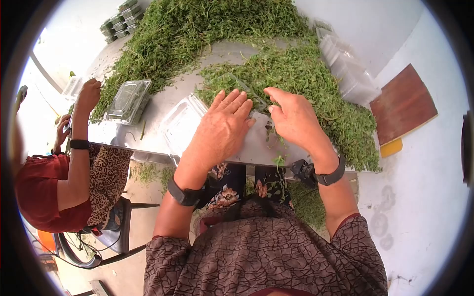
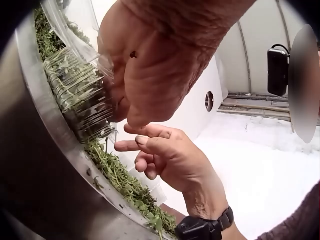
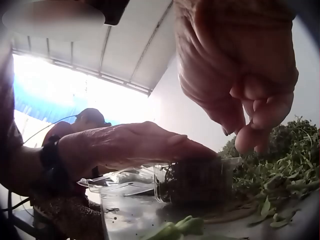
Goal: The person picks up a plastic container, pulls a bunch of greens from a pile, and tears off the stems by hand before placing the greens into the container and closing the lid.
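Note:
A clear plastic box (image 3: 192, 180) packed with green sprigs stands on the metal table, its transparent lid (image 1: 183, 121) lying open to the left. The left hand (image 1: 224, 128) lies flat over the greens in the box, fingers extended. In the left wrist view the box's ribbed side (image 2: 80, 95) shows beside that palm. Just right of the box, the right hand (image 1: 297, 121) hovers with its index finger extended and the other fingers bent; I see nothing held in it. A few loose stems (image 1: 279, 160) hang at the table's front edge below it.
A large heap of greens (image 1: 222, 22) covers the back and right of the table. Closed filled box (image 1: 129, 102) stands at left, stacked boxes (image 1: 121, 22) behind. Empty containers (image 1: 348, 74) and a reddish board (image 1: 405, 106) are at right. Another person (image 1: 54, 190) sits at left.

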Demonstrator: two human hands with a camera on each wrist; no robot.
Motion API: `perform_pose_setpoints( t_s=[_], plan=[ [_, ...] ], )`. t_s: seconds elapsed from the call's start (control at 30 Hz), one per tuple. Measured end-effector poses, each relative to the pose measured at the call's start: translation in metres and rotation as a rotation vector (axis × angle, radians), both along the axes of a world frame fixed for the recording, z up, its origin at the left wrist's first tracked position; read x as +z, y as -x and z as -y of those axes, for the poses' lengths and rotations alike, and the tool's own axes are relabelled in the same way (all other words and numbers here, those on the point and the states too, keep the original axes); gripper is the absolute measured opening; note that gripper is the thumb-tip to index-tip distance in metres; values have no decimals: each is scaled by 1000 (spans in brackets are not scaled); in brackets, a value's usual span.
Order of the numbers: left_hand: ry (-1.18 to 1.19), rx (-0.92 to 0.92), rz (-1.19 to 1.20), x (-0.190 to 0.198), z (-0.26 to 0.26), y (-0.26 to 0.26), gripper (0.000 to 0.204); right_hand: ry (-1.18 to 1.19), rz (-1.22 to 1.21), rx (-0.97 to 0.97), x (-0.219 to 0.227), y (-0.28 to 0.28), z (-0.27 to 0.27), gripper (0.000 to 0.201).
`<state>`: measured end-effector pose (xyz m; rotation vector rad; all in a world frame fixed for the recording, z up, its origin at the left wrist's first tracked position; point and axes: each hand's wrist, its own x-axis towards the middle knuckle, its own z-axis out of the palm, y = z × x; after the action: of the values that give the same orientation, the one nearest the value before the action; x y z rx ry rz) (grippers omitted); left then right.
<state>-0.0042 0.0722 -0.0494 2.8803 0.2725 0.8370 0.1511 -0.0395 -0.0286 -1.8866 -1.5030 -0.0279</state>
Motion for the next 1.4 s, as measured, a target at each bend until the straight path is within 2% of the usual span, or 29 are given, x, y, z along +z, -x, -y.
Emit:
perform_pose_setpoints(
  t_s=[0.17,0.33,0.43,0.57,0.67,0.73,0.87,0.93,0.97,1.03,1.07,1.17,1.2,1.3,1.33,1.37,1.4],
  plan=[
    [31,-28,-13,-5,0,-3,36,183,-47,13,1,-7,-10,34],
    [37,-20,-21,-7,0,-4,34,279,-249,21,-4,-14,-14,34],
    [40,-20,-26,-4,1,-4,33,159,-210,-3,-8,-15,-17,30],
    [51,-23,-32,-2,1,-3,32,187,-176,-13,-11,-22,-22,31],
    [42,-27,-12,-5,1,-4,32,201,-202,95,-16,-29,-27,37],
    [45,-28,-18,-4,1,-4,31,324,-205,88,-15,-33,-32,29],
    [72,-38,-13,-3,1,-3,31,327,-164,84,-11,-36,-30,20],
    [78,-36,-13,-4,1,-4,31,142,-109,0,-12,-40,-26,17],
    [85,-38,-16,-4,1,-4,31,140,-106,4,-10,-41,-23,17],
    [93,-33,-23,-2,2,-4,32,-27,-112,-238,4,-41,-16,19],
    [101,-32,-33,-2,2,-3,33,62,46,-371,17,-39,-10,22],
    [148,-71,74,-5,1,-1,33,-10,-21,-454,20,-30,1,24],
    [149,-68,75,-2,1,3,33,-36,-66,-410,18,-26,4,19],
    [103,-38,161,11,-1,27,36,-139,-64,-319,5,-11,10,19],
    [116,19,194,14,-4,39,37,-60,-74,-314,6,-7,14,27],
    [126,77,227,14,-9,51,39,-58,-81,-317,3,-3,16,27],
    [234,141,254,11,-14,64,38,-84,-64,-282,0,1,18,30]
  ],
)
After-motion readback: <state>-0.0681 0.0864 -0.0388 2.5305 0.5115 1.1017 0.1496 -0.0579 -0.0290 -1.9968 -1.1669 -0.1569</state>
